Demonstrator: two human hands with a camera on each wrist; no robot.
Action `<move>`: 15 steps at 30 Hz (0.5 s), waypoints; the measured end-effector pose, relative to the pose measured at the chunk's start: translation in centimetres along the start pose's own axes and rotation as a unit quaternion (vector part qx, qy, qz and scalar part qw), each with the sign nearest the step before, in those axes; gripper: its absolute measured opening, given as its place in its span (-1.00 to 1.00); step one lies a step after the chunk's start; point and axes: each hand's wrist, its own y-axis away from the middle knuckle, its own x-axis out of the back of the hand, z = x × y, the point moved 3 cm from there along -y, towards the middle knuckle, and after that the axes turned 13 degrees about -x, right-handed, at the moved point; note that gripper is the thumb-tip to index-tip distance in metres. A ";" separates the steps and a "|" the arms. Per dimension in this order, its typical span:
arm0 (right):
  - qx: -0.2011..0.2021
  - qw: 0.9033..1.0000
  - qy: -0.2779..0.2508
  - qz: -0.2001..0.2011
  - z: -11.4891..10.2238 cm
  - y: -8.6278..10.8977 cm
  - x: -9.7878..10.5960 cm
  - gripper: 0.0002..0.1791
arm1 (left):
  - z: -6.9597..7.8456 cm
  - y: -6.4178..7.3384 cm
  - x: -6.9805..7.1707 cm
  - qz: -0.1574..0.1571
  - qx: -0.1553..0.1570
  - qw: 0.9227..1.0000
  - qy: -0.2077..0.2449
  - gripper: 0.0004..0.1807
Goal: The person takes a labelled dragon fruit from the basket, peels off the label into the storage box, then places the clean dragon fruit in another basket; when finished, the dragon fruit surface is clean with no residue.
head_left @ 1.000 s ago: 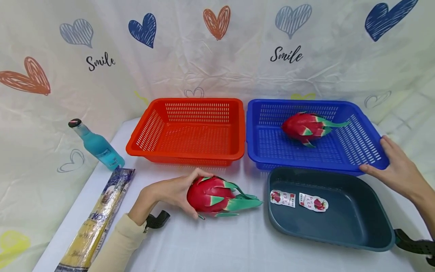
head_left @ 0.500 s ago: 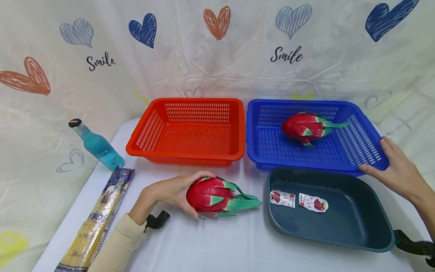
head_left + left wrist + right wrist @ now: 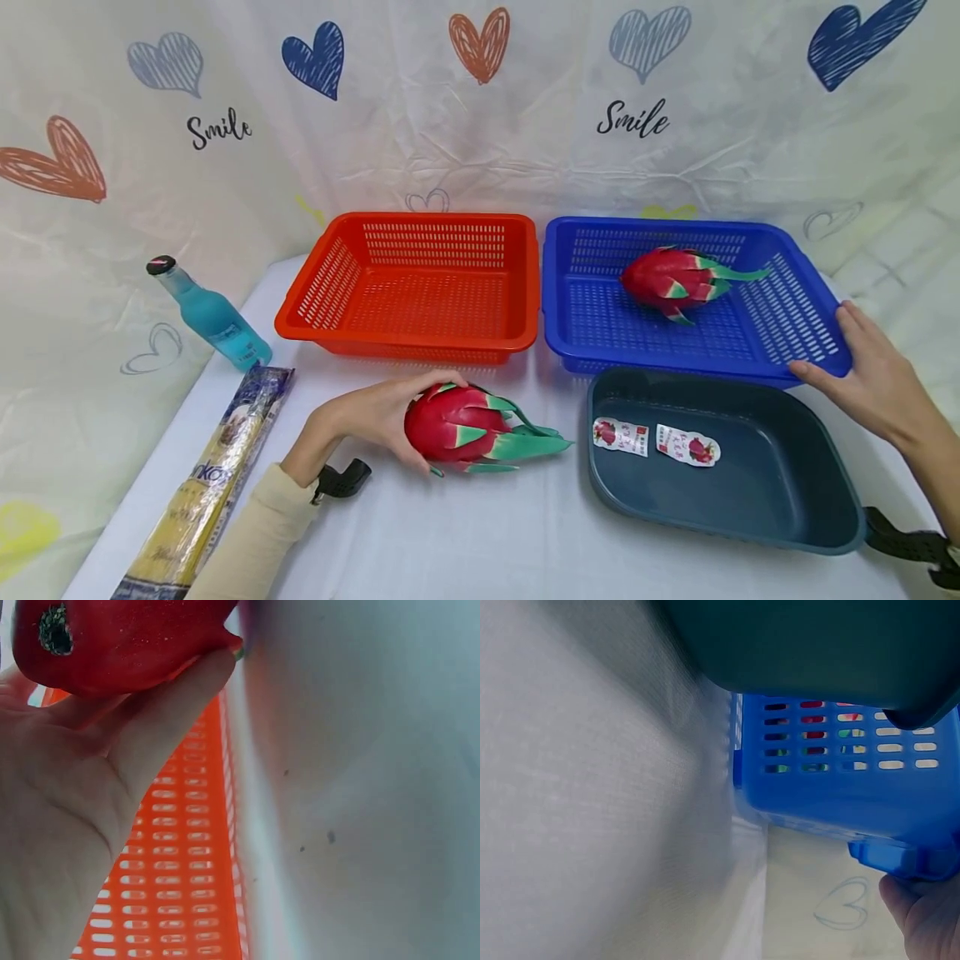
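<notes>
My left hand [image 3: 382, 415] grips the blunt end of a dragon fruit [image 3: 457, 427], its thumb and fingers spread around the red body. The green leaf tips point right. In the left wrist view, the fruit's red end [image 3: 127, 645] shows a dark stem scar, and a finger lies along its side. My right hand [image 3: 877, 375] holds the front right corner of the blue basket [image 3: 813, 321], thumb on the front rim and fingers on the right rim. The right wrist view shows the thumb [image 3: 900, 900] at the basket's rim. A second dragon fruit [image 3: 667, 279] lies inside that basket.
A red basket [image 3: 420, 337] stands left of the blue one. In front of the blue basket sits a dark green tray [image 3: 750, 500] with two fruit-printed labels [image 3: 688, 446]. A blue bottle [image 3: 217, 321] and a long pasta packet [image 3: 206, 492] lie along the left edge.
The head view has shifted slightly, moving the whole scene a little left and up. Both hands keep their holds on the dragon fruit and the blue basket.
</notes>
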 end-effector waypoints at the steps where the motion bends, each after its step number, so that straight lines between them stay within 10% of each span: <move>1: 0.000 1.000 0.000 0.000 0.0 0.0 0.0 0.10 | 0.1 0.1 0.2 0.001 -0.003 1.000 0.002 0.04; 15: 0.000 1.000 -0.003 0.007 0.1 -0.1 -0.2 0.09 | 3.3 1.4 3.0 0.044 -0.042 0.998 0.016 0.00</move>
